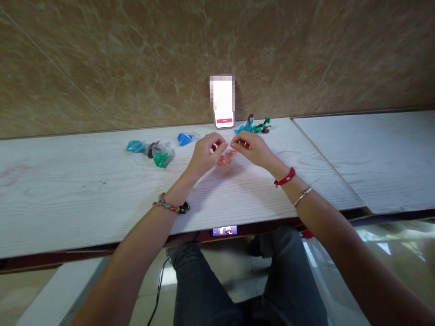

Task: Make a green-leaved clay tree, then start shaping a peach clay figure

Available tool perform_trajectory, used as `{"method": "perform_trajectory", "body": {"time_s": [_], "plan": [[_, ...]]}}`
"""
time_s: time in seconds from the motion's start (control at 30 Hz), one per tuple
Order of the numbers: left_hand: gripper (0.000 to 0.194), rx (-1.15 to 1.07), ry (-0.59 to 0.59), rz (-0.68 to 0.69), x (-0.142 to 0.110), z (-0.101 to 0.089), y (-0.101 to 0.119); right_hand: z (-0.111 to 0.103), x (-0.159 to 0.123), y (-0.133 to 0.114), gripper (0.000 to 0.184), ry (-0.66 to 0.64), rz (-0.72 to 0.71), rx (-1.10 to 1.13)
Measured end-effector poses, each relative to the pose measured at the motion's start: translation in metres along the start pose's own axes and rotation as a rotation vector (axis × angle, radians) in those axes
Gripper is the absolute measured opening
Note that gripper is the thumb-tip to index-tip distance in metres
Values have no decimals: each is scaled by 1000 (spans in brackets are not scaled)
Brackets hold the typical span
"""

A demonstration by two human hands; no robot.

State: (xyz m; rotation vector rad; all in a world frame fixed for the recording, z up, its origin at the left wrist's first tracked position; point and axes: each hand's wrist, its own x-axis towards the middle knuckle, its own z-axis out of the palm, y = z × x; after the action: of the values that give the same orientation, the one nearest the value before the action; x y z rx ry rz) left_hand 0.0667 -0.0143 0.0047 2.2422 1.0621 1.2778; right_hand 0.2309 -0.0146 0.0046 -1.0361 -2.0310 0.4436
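My left hand (210, 151) and my right hand (250, 147) are raised close together over the white table (163, 194), fingertips nearly meeting. Each has thumb and fingers pinched; whatever they hold, if anything, is too small to make out. Just below and between them lies a crumpled orange-pink plastic bag (224, 159), partly covered by the fingers. Beyond my right hand stands a small blue modelled figure (246, 127) with a brown and skin-toned top. Beside it is a green and dark brown modelled piece (263, 126).
A lit phone (224, 102) leans against the brown marbled wall. To the left lie bags with blue (185, 139), green (161, 158) and teal (135, 146) material, plus a brown lump (151, 150). Another screen (224, 231) shows below the table's front edge.
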Motion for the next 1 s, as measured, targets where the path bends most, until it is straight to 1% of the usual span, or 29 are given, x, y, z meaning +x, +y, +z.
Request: {"method": "perform_trajectory", "body": {"time_s": [0.17,0.33,0.47,0.57,0.63,0.73,0.83,0.9,0.93,1.0], "plan": [[9,22,-49,-17,0,1,-1,-1,-1,4,11,-39,-4,19],[9,66,-115,24,0,1,0,3,-1,-4,9,-33,7,-38],[10,112,-86,55,0,-1,0,3,0,-6,10,-23,-8,-42],[10,108,-35,13,2,-5,-4,-1,1,-1,11,-55,28,-4],[11,97,-26,-26,3,-6,-6,-3,1,1,11,-70,49,-19],[14,72,-40,-63,3,-5,-6,-2,2,1,13,-22,53,-101],[14,6,6,-106,5,-4,-8,0,4,2,12,14,92,-99],[14,-49,55,-161,8,-9,-17,-2,6,9,10,26,142,-40],[13,-61,95,-190,10,-15,-25,-5,6,15,12,45,167,-21],[11,-45,279,-258,13,-31,-50,-11,5,29,19,92,211,-59]]}}
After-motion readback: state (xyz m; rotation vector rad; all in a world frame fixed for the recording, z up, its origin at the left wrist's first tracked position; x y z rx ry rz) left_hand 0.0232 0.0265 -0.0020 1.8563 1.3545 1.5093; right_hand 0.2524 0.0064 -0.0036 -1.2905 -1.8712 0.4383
